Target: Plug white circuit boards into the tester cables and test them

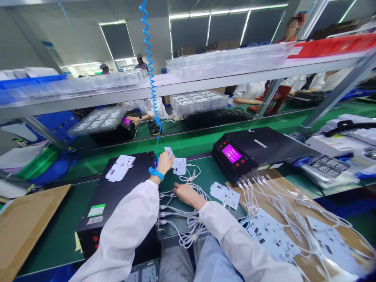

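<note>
My left hand (165,163), with a blue wrist strap (156,172), is closed on a small white circuit board (169,150) beyond the black box. Just right of it, another white board (179,166) lies on the green mat with a white cable at its edge. My right hand (185,193) is closed among the white cables (192,219), near the plugs at the black box's side; what its fingertips hold is too small to name. A white board (118,168) rests on top of the left black box (126,192). One more board (225,195) lies right of my right hand.
A black device with a pink screen (232,153) stands at the right, its cables running over brown cardboard (289,188) with larger white boards (272,235). A blue coiled cord (151,74) hangs ahead. A shelf (188,84) crosses above; people work beyond it.
</note>
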### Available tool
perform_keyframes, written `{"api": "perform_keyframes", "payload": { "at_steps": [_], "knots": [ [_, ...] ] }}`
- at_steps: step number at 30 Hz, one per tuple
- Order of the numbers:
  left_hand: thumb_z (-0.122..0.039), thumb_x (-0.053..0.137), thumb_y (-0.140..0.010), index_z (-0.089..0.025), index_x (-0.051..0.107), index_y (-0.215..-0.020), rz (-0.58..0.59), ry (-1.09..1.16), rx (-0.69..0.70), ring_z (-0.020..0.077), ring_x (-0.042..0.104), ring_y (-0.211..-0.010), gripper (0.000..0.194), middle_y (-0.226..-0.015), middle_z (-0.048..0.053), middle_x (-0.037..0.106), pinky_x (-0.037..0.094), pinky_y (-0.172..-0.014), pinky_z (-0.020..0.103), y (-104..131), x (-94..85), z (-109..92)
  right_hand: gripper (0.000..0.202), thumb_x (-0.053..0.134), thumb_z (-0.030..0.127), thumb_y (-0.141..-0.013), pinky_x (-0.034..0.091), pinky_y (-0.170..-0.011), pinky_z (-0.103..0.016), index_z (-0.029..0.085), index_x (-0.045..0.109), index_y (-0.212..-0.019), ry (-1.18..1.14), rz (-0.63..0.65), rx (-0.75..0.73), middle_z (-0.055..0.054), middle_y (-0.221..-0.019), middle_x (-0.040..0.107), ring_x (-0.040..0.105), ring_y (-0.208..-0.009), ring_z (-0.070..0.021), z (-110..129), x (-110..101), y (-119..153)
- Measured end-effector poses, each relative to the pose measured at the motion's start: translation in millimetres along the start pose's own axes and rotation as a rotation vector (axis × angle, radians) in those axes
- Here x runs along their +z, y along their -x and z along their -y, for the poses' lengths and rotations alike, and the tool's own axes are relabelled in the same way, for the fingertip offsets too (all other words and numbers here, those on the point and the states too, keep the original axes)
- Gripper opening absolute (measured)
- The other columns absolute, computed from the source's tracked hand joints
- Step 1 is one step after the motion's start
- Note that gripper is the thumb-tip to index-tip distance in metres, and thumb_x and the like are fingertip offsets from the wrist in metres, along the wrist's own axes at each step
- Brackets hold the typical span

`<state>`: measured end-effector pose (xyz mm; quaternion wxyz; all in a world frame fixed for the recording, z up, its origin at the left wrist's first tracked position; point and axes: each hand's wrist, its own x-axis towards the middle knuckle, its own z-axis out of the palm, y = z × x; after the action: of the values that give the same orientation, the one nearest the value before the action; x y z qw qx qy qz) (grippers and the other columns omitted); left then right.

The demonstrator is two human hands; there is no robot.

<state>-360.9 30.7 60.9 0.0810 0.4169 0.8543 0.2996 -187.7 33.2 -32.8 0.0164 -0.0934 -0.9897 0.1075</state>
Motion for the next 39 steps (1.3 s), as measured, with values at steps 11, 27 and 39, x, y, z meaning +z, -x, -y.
{"api": "perform_keyframes", "payload": {
  "at_steps": [11,27,39],
  "knots": [
    [-0.007,0.062,-0.086,-0.019,0.062,-0.106,0.056,0.389,0.085,0.0146,0.064,-0.067,0.023,-0.094,0.004,0.072,0.052,-0.069,0.028,-3.9,3.5,-1.5,0.05,0.062,0.061,-0.092,0.058,-0.088,-0.039,0.017,0.071,-0.115,-1.14,-0.901,0.391,-0.01,-0.097,0.078,0.074,-0.088,-0.0228,-61.3,-18.1,7.2],
    [-0.024,0.074,-0.086,-0.019,0.055,-0.1,0.017,0.518,0.027,0.0186,0.069,-0.08,0.024,-0.097,0.008,0.071,0.048,-0.064,0.026,-4.7,2.0,-2.3,0.047,0.055,0.059,-0.093,0.054,-0.081,-0.034,0.018,0.074,-0.1,-1.019,-0.958,0.472,-0.009,-0.097,0.079,0.07,-0.086,-0.0228,-57.8,-18.1,-11.9],
    [-0.023,0.074,-0.086,-0.019,0.057,-0.099,0.006,0.51,0.015,0.0182,0.069,-0.081,0.022,-0.097,0.008,0.071,0.049,-0.065,0.026,-6.3,3.4,-0.8,0.044,0.056,0.057,-0.094,0.055,-0.083,-0.035,0.018,0.075,-0.1,-1.022,-0.926,0.454,-0.009,-0.099,0.08,0.072,-0.088,-0.0235,-54.7,-21.5,-11.3]
  ]
}}
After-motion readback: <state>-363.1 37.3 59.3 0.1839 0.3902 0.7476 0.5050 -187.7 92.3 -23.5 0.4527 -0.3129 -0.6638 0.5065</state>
